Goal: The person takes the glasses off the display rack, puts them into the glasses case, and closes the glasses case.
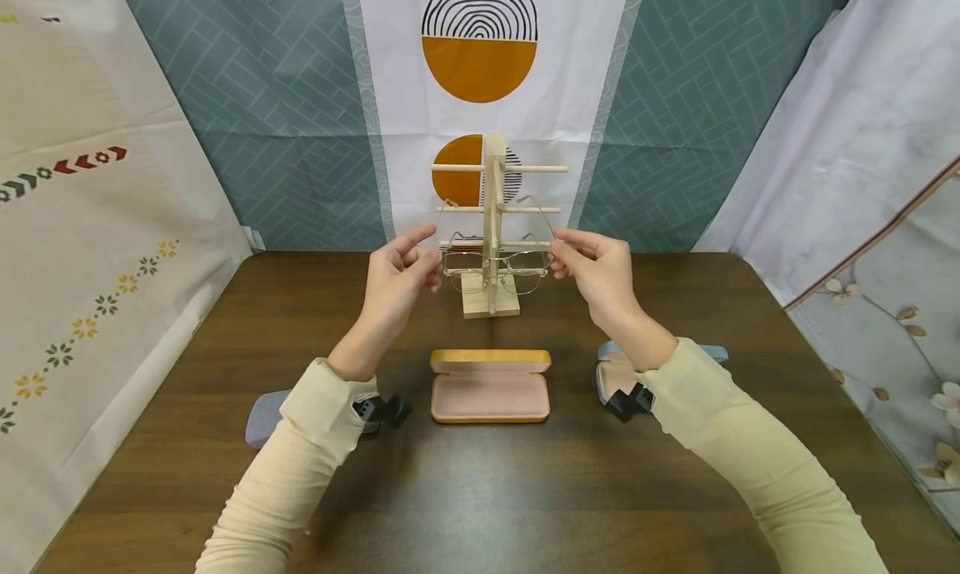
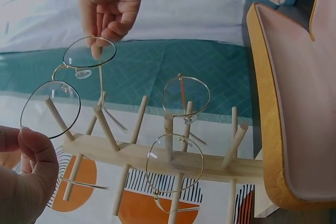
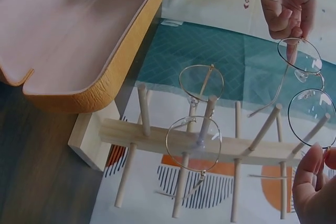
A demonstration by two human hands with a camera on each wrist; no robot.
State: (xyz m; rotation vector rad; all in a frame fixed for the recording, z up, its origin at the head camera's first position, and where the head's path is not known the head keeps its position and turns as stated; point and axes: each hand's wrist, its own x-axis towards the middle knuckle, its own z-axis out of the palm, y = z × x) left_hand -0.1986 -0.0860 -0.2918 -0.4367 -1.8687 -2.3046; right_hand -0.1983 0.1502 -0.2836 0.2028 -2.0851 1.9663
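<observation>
Both hands hold a pair of thin-rimmed eyeglasses [image 2: 65, 100] by its two sides, in front of a wooden display stand [image 1: 494, 153]. My left hand [image 1: 397, 270] pinches one outer end of the frame near the hinge, and my right hand [image 1: 596, 270] pinches the other. The temples point back toward the stand's pegs. A second pair of gold-rimmed eyeglasses [image 3: 194, 142] rests on a lower peg level, behind and below the held pair in the head view. Nearer on the table lies an open yellow glasses case [image 1: 491, 361] with a pink lining.
A blue glasses case [image 1: 611, 349] stands open, partly hidden by the right forearm. Under the left forearm sits a blue-grey case [image 1: 264, 420], mostly covered. Patterned cloth [image 1: 270, 124] hangs behind the brown table [image 1: 487, 499] and along both sides.
</observation>
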